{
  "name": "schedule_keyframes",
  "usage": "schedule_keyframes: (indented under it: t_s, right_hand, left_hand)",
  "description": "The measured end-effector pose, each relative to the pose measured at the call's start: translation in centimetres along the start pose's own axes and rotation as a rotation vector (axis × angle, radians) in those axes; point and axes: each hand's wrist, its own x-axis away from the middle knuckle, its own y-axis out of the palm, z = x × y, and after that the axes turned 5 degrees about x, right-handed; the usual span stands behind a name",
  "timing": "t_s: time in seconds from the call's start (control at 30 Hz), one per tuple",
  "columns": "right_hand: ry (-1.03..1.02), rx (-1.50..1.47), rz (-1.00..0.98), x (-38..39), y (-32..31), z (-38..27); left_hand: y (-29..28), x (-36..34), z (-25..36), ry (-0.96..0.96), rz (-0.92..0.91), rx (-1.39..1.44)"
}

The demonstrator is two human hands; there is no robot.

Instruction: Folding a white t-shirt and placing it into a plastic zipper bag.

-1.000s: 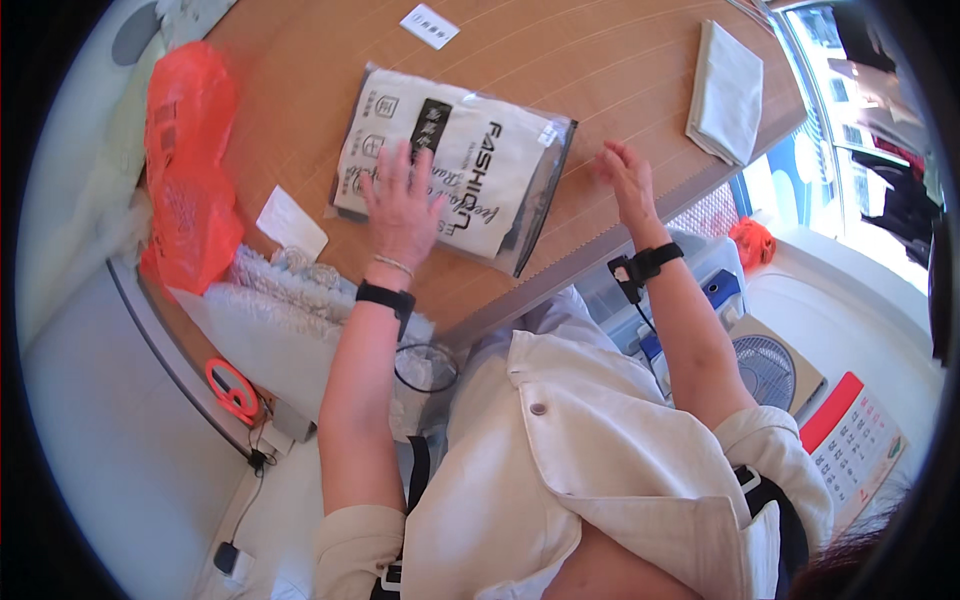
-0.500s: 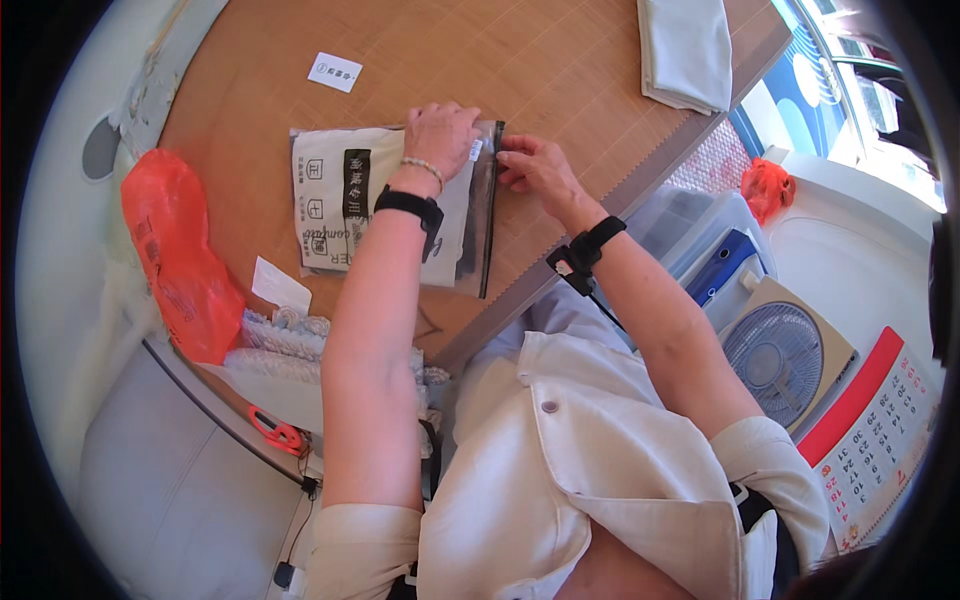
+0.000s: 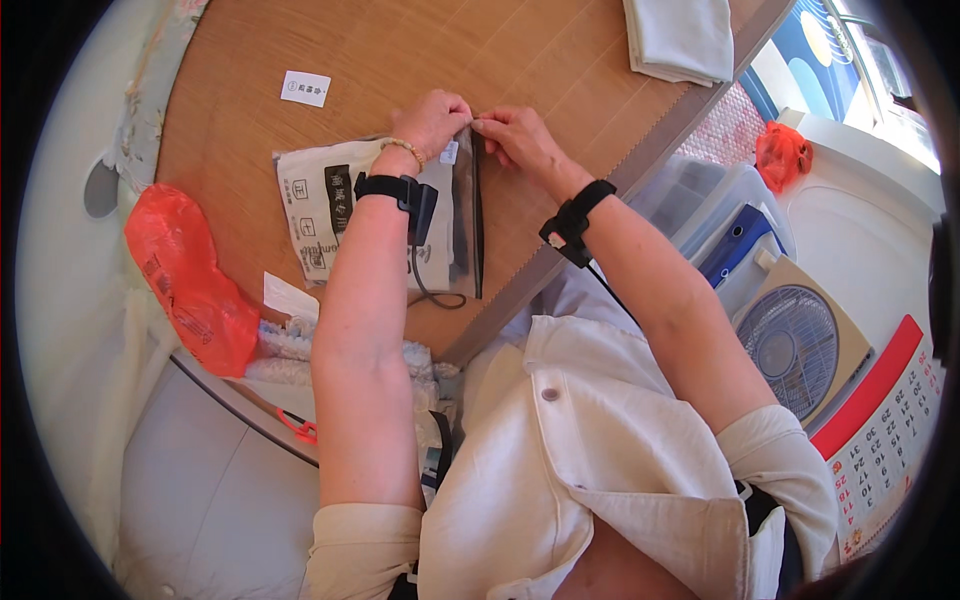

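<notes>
Cream shirt here, one dark button up front, short sleeves with broad cuffs! Black straps by the shoulders. Black bands on both wrists carry black boxes trailing dark cables, and there's a beaded bracelet behind the left hand!

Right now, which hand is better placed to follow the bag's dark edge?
Probably the right hand: it's at the far end of that edge, its forearm clear of the bag, which the left forearm crosses.
</notes>
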Motion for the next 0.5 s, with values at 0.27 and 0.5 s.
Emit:
schedule_keyframes:
  t_s: [0.27,0.5]
  right_hand:
    - [0.032,0.049,0.018,-0.7,0.1,-1.0]
    - [0.014,0.139,-0.015,-0.5,0.2,-0.5]
  left_hand:
    - [0.6,-0.4,-1.5,0.055,0.109,0.072]
    - [1.0,-0.3,-1.1,0.017,0.16,0.107]
